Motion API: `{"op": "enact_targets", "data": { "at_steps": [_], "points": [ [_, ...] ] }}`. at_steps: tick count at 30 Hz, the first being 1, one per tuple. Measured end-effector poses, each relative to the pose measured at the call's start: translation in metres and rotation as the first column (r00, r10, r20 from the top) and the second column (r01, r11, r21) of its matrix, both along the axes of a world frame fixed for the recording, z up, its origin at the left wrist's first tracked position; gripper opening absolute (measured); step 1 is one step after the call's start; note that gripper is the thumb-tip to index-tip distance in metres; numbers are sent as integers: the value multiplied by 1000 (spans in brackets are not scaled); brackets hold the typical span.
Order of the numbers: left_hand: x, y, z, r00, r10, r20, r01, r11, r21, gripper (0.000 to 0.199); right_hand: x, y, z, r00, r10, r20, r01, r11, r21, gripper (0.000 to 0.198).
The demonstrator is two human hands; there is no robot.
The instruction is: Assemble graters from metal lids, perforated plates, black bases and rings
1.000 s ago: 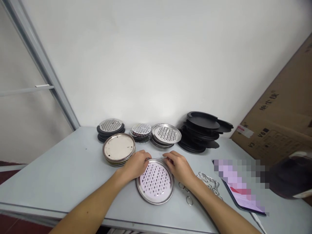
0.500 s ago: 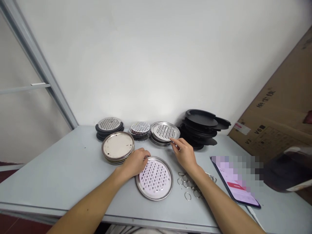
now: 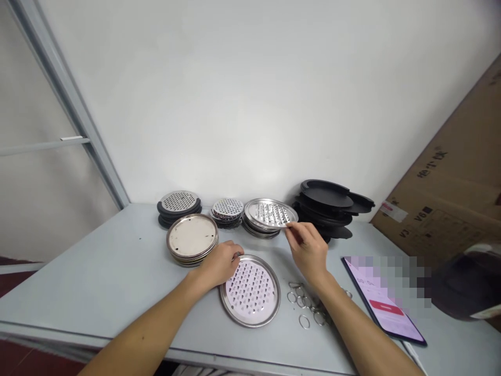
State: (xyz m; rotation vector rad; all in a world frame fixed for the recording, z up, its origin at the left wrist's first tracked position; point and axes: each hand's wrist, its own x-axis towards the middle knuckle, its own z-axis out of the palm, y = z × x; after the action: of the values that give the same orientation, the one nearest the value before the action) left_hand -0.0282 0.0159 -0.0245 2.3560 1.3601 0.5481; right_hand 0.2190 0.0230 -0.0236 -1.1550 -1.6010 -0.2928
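Observation:
My right hand (image 3: pixel 307 249) pinches the near right rim of a round metal grater disc (image 3: pixel 270 213). That disc is tilted and raised at its near right side, over a stack of metal discs (image 3: pixel 260 232). My left hand (image 3: pixel 222 262) is closed at the upper left rim of another round grater disc (image 3: pixel 250 292), which lies flat on the table close to me. A small dark bit shows between the left fingers, too little to name. Left of that hand is a stack of round metal plates (image 3: pixel 191 236), the top one with small holes.
Loose metal rings (image 3: pixel 304 321) lie by my right forearm. Farther right are a phone (image 3: pixel 385 308), a dark container (image 3: pixel 457 287) and a cardboard box (image 3: pixel 442 193). Along the wall stand black trays (image 3: pixel 326 201), small perforated discs (image 3: pixel 227 209) and black-rimmed graters (image 3: pixel 179 202).
My right hand has lifted the near right edge of the top grater disc off its stack. My left hand stays at the rim of the near disc. The view has shifted slightly.

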Motion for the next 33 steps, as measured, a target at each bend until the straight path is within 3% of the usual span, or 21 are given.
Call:
{"op": "enact_targets", "data": {
  "at_steps": [5, 9, 11, 14, 17, 20, 22, 24, 27, 30, 33],
  "points": [
    [-1, 0, 3, 999, 0, 54, 2, 999, -32, 20, 0, -21, 16, 990, 84, -115, -72, 992, 104, 10],
    [-3, 1, 5, 996, -10, 84, 16, 998, -67, 23, -1, -31, 23, 937, 210, -280, -221, 975, -6, 3],
    [-5, 2, 5, 995, -1, 102, 12, 995, -101, 25, -1, -31, 25, 864, 270, -425, -351, 928, -125, 7],
    [-9, 4, 6, 994, -1, 113, 21, 985, -174, 25, 3, -27, 27, 732, 286, -619, -572, 752, -328, 18],
    [-14, 6, 8, 989, -16, 146, 48, 975, -219, 26, 10, -21, 27, 633, 216, -743, -725, 501, -472, 25],
    [-18, 8, 9, 978, -18, 206, 79, 953, -292, 30, 19, -17, 23, 588, 151, -795, -803, 223, -552, 30],
    [-19, 9, 9, 975, -1, 222, 84, 927, -365, 34, 24, -14, 20, 579, 136, -804, -815, 93, -571, 32],
    [-20, 9, 9, 975, 21, 219, 73, 908, -412, 36, 26, -12, 17, 569, 133, -812, -820, 20, -572, 32],
    [-21, 9, 11, 979, 25, 203, 62, 909, -412, 36, 26, -9, 12, 569, 122, -813, -816, -38, -577, 34],
    [-22, 7, 18, 982, -21, 189, 96, 912, -398, 42, 25, -7, 6, 592, 108, -799, -799, -51, -599, 37],
    [-27, 3, 28, 983, -109, 146, 162, 888, -430, 61, 24, -5, -1, 612, 111, -783, -783, -48, -620, 39]
  ]
}}
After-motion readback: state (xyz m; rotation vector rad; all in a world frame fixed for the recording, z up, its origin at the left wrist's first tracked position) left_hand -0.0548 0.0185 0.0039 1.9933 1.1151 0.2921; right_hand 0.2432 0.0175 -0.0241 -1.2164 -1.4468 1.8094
